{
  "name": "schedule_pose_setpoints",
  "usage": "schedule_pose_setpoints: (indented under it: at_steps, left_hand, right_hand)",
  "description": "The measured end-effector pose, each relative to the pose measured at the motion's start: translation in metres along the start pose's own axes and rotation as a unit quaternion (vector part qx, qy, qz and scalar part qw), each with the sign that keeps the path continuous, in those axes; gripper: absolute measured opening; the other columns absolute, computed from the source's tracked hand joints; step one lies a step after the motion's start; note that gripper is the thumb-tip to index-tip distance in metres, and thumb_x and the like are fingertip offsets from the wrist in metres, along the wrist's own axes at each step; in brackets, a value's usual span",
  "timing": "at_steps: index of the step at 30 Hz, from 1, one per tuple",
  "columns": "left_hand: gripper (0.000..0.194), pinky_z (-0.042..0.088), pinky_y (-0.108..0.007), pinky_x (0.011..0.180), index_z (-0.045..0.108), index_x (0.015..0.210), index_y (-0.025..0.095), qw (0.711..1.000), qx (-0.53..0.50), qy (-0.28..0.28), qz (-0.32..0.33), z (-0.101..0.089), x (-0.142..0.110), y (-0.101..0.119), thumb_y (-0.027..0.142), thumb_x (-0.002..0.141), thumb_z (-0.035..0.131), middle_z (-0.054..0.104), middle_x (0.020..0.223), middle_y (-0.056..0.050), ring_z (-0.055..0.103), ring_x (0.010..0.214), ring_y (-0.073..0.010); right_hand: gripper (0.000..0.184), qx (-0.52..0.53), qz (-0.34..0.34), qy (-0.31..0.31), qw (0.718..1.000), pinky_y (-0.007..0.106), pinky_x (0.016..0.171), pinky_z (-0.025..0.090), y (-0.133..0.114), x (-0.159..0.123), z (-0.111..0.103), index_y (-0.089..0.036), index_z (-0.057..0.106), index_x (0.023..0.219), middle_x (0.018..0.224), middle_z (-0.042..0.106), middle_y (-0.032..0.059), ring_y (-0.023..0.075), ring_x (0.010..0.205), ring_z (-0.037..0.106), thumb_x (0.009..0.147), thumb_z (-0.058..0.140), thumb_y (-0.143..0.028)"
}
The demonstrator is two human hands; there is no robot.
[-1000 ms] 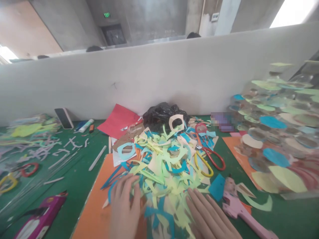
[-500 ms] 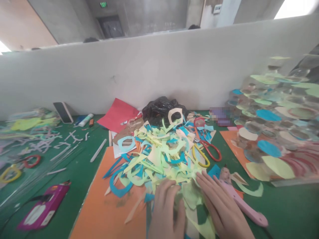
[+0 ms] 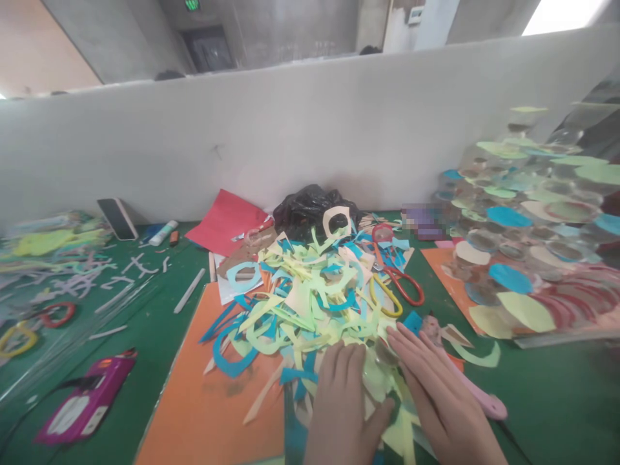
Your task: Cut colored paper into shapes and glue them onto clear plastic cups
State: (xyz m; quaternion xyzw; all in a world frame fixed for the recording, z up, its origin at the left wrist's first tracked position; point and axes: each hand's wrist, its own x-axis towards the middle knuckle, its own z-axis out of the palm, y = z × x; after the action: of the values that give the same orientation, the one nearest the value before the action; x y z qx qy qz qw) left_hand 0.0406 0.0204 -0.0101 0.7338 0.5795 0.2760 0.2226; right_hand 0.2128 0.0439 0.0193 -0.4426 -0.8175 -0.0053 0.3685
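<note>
My left hand [image 3: 341, 394] lies over the near side of a heap of cut paper scraps [image 3: 310, 297], fingers stretched out and thumb apart. Opposite it, my right hand [image 3: 438, 394] rests slantwise with its fingers extended along the heap's right side. Between the hands are pale green scraps and a greyish, see-through piece [image 3: 380, 374] whose kind I cannot make out. The heap mixes green, blue and cream strips and rings. Partly behind my right hand lies a pink corded tool [image 3: 491, 405] resembling a glue gun. Blue strips [image 3: 300, 376] sit just left of my left hand.
Scissors with red and yellow handles [image 3: 409, 287] lie at the heap's right edge. A black plastic bag [image 3: 310, 206] is behind it. Stacked clear cups with paper discs [image 3: 513, 278] stand right. An orange board [image 3: 223, 413], purple box [image 3: 90, 400] and phone [image 3: 117, 218] are left.
My left hand has shifted right, toward my right hand, with its fingers flatter. More blue strips show to its left. The whole view has moved slightly.
</note>
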Motion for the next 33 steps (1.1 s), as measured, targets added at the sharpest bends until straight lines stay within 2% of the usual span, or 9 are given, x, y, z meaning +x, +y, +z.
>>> schedule_pose_setpoints:
  at_steps: [7,10,14,20,23,28,33]
  left_hand:
    - [0.054,0.045,-0.052,0.107,0.045,0.140,0.021,1.000,0.002,0.022,0.013,0.008,0.006,-0.001,0.035,0.089,0.057,0.056,0.139,-0.013,0.040,0.139,-0.0308]
    - [0.051,0.049,-0.050,0.103,0.046,0.137,0.017,0.997,0.017,0.062,0.051,0.018,0.012,-0.003,0.037,0.090,0.054,0.059,0.134,-0.015,0.045,0.135,-0.0310]
    - [0.047,0.053,-0.051,0.096,0.047,0.133,0.016,0.984,0.040,0.128,0.115,0.028,0.022,-0.003,0.036,0.091,0.050,0.064,0.124,-0.016,0.056,0.122,-0.0315]
    - [0.044,0.055,-0.047,0.089,0.048,0.129,0.016,0.971,0.041,0.200,0.123,0.029,0.032,0.007,0.040,0.093,0.049,0.066,0.116,-0.016,0.063,0.111,-0.0291]
    - [0.044,0.056,-0.046,0.087,0.046,0.129,0.017,0.969,0.055,0.212,0.112,0.029,0.035,0.013,0.042,0.093,0.048,0.067,0.114,-0.015,0.064,0.109,-0.0287]
    - [0.043,0.056,-0.045,0.084,0.049,0.127,0.016,0.970,0.061,0.212,0.101,0.033,0.044,0.023,0.041,0.092,0.050,0.068,0.110,-0.015,0.064,0.106,-0.0301]
    - [0.052,0.054,-0.047,0.091,0.044,0.134,0.013,0.969,0.048,0.219,0.109,0.038,0.056,0.026,0.036,0.089,0.054,0.064,0.120,-0.018,0.060,0.114,-0.0312]
  right_hand:
    - [0.054,-0.026,-0.039,-0.013,0.999,0.034,0.116,0.036,0.000,0.008,-0.010,-0.021,0.043,0.146,0.141,0.058,0.0025,0.0191,0.137,0.044,0.094,0.044,-0.008]
    - [0.049,-0.056,-0.054,0.001,0.997,0.032,0.115,0.037,0.004,0.016,-0.018,-0.019,0.049,0.141,0.138,0.061,0.0029,0.0186,0.137,0.045,0.094,0.043,-0.008]
    - [0.039,-0.095,-0.059,0.004,0.994,0.030,0.107,0.046,0.008,0.025,-0.030,-0.019,0.057,0.131,0.134,0.063,0.0026,0.0186,0.133,0.051,0.096,0.042,-0.013]
    - [0.031,-0.107,-0.037,0.025,0.993,0.031,0.104,0.048,0.014,0.036,-0.047,-0.018,0.057,0.127,0.128,0.067,0.0036,0.0185,0.121,0.060,0.100,0.045,-0.025]
    - [0.029,-0.091,-0.026,0.024,0.995,0.030,0.105,0.047,0.021,0.040,-0.055,-0.019,0.057,0.126,0.125,0.068,0.0038,0.0177,0.120,0.059,0.100,0.045,-0.026]
    - [0.027,-0.060,-0.050,-0.002,0.997,0.032,0.109,0.043,0.036,0.044,-0.059,-0.021,0.059,0.123,0.119,0.069,0.0049,0.0164,0.116,0.061,0.100,0.045,-0.022]
    - [0.028,-0.050,-0.073,0.008,0.996,0.035,0.105,0.047,0.053,0.052,-0.061,-0.020,0.059,0.124,0.118,0.069,0.0067,0.0181,0.114,0.062,0.100,0.045,-0.019]
